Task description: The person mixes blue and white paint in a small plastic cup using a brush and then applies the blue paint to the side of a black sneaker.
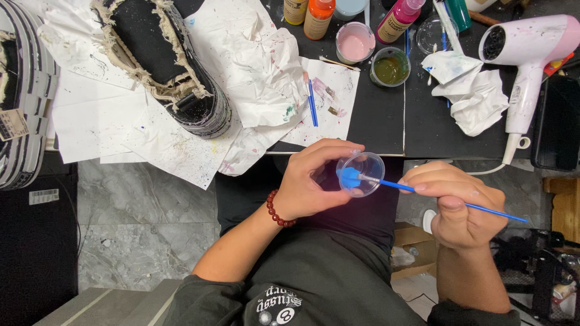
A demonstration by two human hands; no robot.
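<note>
My left hand (311,181) grips a small clear plastic cup (362,173) with blue paint in its bottom, tilted toward me above my lap. A thin blue paintbrush (423,192) is pinched in my right hand (456,205), and its tip rests in the blue paint inside the cup. A red bead bracelet circles my left wrist. On the black table (386,127) above, a black canvas shoe (166,60) with frayed pale edging lies on white paper (121,127) speckled with paint.
Paint bottles (318,17) stand along the table's far edge beside a pink paint cup (355,43) and an olive paint cup (390,66). A second blue brush (312,102) lies on the paper. Crumpled tissues (477,96) and a white-pink hair dryer (531,60) lie at right. Another shoe (21,96) sits far left.
</note>
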